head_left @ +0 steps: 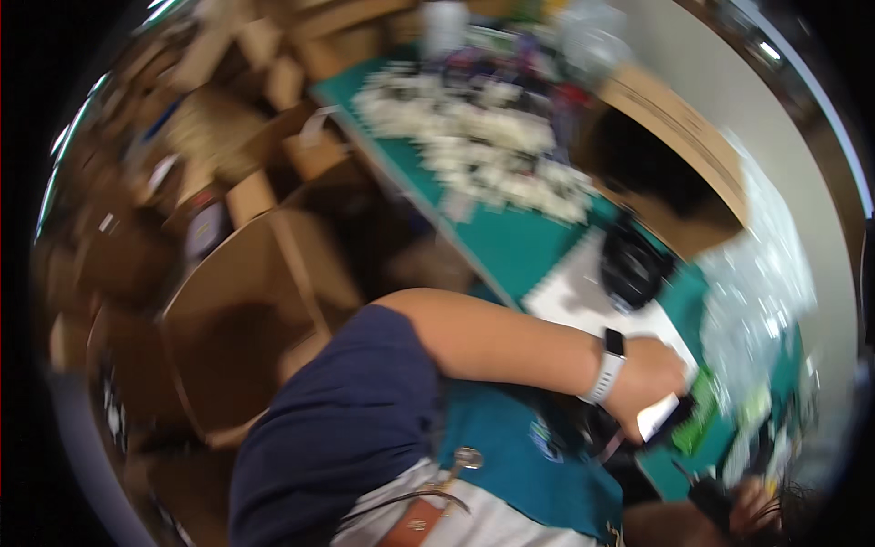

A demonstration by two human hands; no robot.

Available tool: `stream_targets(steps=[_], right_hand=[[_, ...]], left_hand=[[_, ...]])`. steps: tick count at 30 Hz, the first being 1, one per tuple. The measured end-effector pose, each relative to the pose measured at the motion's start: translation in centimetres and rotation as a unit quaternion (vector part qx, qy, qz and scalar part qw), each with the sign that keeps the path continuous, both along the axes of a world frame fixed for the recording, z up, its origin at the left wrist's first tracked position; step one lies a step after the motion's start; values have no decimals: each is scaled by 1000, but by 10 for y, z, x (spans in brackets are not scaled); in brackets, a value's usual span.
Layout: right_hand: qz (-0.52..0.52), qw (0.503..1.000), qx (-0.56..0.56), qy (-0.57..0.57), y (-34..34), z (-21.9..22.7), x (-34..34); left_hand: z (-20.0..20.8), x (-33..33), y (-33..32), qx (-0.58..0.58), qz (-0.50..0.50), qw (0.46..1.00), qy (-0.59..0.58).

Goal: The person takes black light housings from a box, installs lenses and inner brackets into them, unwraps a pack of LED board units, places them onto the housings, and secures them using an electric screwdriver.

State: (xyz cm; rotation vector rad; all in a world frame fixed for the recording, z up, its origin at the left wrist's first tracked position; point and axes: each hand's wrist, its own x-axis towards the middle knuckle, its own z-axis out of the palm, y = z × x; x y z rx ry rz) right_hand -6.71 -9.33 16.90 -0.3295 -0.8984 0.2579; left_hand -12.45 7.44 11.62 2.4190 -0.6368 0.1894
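My left arm, in a navy sleeve, reaches across the head view to the right. My left hand (649, 374), with a white-banded watch (609, 366) on its wrist, is closed over the edge of a white sheet or pad on the table. Beside its fingers are a small white piece (656, 417) and something dark; blur hides what they grip. At the lower right my right hand (755, 507) is curled around a black object (713, 503) of unclear kind. A glossy black rounded item (633, 263) lies on the white sheet (572, 290), beyond my left hand.
The green table (497, 244) bears a pile of white fluffy items (483, 137). An open cardboard box (679, 128) lies on its side against clear plastic wrap (752, 283). A green packet (698, 412) is near my left hand. Large open cartons (241, 319) crowd the left.
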Motion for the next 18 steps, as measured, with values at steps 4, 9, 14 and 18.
stream_targets(steps=[4,9,14,18], right_hand=[[163,985,38,45,81,-36,-8],[235,970,26,59,111,-51,-16],[247,966,2,78,109,-63,-16],[199,978,-17,62,99,-64,-20]], left_hand=[[18,-67,64,-268,-81,958,53],[-32,-277,235,-660,72,698,268],[-132,-538,290,-448,622,591,251],[-265,-580,259,-616,702,243,260]])
